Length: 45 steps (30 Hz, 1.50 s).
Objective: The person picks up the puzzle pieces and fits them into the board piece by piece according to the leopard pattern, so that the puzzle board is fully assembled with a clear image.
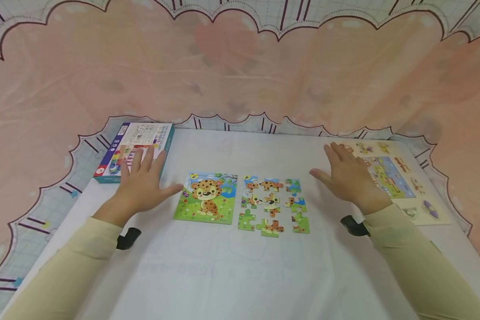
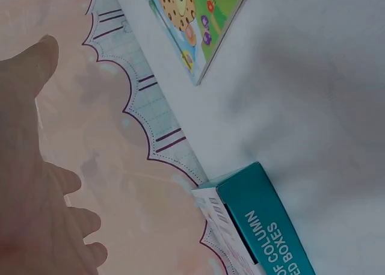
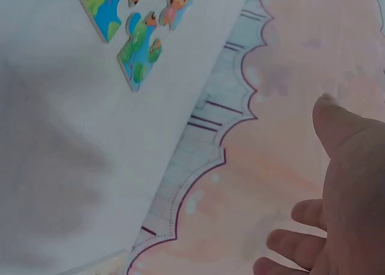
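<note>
My left hand (image 1: 142,186) hovers palm down with fingers spread, overlapping the near side of a teal and white box (image 1: 144,133) in the head view. Its thumb points toward a square leopard picture board (image 1: 206,198) lying flat. Right of the board, several loose jigsaw pieces (image 1: 271,202) lie in spaced rows, showing parts of the same leopard. On the far right, my right hand (image 1: 350,180) is held up with straight fingers, overlapping a cream puzzle board (image 1: 432,209). Both hands hold nothing. The left wrist view shows the box's teal side (image 2: 264,221); the right wrist view shows some puzzle pieces (image 3: 139,55).
A white cloth (image 1: 224,275) covers the table. A scalloped blue-grey border (image 1: 232,123) runs along its far edge, with a peach patterned cloth (image 1: 232,71) behind. Dark straps sit at the left wrist (image 1: 129,238) and right wrist (image 1: 355,226).
</note>
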Tool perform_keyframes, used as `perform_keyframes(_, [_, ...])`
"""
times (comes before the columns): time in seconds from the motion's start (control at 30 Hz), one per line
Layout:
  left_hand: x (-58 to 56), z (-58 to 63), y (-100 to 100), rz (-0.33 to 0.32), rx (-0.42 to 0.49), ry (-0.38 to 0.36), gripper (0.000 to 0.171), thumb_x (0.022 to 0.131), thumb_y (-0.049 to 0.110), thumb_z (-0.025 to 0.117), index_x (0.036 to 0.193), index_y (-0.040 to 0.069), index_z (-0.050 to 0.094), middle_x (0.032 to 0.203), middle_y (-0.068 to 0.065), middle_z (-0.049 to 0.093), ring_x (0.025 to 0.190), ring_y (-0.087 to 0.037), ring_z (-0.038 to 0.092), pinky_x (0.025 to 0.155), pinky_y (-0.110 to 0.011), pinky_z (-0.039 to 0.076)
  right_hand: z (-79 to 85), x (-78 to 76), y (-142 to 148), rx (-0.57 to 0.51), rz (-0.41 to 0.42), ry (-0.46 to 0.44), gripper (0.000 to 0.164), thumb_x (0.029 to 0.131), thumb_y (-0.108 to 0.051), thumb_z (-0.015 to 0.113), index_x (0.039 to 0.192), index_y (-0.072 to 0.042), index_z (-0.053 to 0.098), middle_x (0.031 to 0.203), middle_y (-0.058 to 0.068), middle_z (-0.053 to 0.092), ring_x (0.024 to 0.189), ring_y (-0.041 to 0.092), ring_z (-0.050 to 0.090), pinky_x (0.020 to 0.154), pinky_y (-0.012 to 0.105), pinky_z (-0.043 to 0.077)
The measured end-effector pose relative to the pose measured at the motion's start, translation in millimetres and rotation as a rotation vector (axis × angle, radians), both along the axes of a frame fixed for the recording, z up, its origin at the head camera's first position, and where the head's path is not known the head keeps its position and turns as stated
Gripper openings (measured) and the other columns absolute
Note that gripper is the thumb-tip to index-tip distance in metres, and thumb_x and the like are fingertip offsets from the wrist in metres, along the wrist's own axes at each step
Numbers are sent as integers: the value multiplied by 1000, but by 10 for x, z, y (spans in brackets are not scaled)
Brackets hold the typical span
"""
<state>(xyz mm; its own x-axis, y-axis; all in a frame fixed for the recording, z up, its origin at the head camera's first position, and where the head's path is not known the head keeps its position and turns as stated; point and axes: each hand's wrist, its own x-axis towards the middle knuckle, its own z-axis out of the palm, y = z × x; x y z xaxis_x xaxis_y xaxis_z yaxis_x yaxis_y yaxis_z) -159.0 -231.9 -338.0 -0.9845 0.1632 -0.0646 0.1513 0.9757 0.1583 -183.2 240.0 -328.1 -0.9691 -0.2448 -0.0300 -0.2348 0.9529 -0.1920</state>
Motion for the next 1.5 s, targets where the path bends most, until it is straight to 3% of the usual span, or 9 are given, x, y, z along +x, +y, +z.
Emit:
perform_keyframes(0.2, [56,-47,-5,6,30,-42,106,89,64,61,159,1,14,163,-29,-3,146,-52,-9,106,-75,-11,-89,-42,-138,-36,39,-1,81,101,-54,50,151,7,33,155,29,33,141,47,29,113,62,24])
perform_keyframes(0.43, [112,-144,-9,-24,62,-68,103,89,61,65,158,-1,19,162,-31,6,146,-52,1,108,-76,-1,-210,-70,-302,-148,85,-99,70,98,-41,60,149,3,40,153,26,38,141,45,32,114,59,26])
perform_keyframes(0.6, [150,-180,6,-44,89,-74,98,89,55,68,156,-3,25,160,-33,12,145,-53,7,110,-75,6,-263,-77,-391,-171,130,-121,64,98,-34,62,146,6,45,148,26,46,137,44,39,113,57,30])
perform_keyframes(0.9, [199,-272,5,-84,86,-82,87,87,45,74,150,-2,40,158,-32,22,143,-55,16,113,-68,13,-330,-99,-622,-165,171,-125,60,96,-32,66,143,4,50,143,23,52,132,41,47,109,55,37])
perform_keyframes(1.13, [216,-354,8,-85,140,-138,82,85,38,79,148,-1,44,155,-30,31,142,-50,23,112,-65,24,-378,-116,-826,-169,204,-142,58,94,-28,70,139,4,54,141,23,54,132,40,48,110,52,37])
perform_keyframes(1.5, [214,-432,10,-117,181,-174,72,88,33,78,145,0,49,150,-24,43,140,-46,33,112,-61,28,-456,-183,-1000,-120,238,-160,58,95,-30,70,141,3,53,141,21,55,133,37,47,112,49,36])
